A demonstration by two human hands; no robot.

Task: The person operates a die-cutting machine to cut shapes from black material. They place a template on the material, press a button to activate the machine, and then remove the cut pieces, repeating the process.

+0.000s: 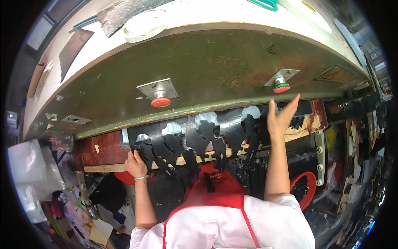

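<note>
A black sheet (197,143) with curved cut-outs lies across the bed under the green machine front, its ragged strips hanging over the near edge. At its left end my left hand (136,165) is closed, fingertips pinching the sheet's edge. My right hand (281,121) is raised beyond the sheet's right part, thumb and fingers spread, holding nothing. Just above its fingertips is a push button (282,88) with a pink face and a green ring; hand and button look apart. Pale rounded patches (207,119) show through the cut-outs.
A red mushroom button (161,100) juts from the green panel (215,62). White tabletop (186,15) above holds scraps. Clear plastic bags (31,170) hang at left. A red-rimmed round container (306,189) stands below right. The bed has a wooden edge strip (107,168).
</note>
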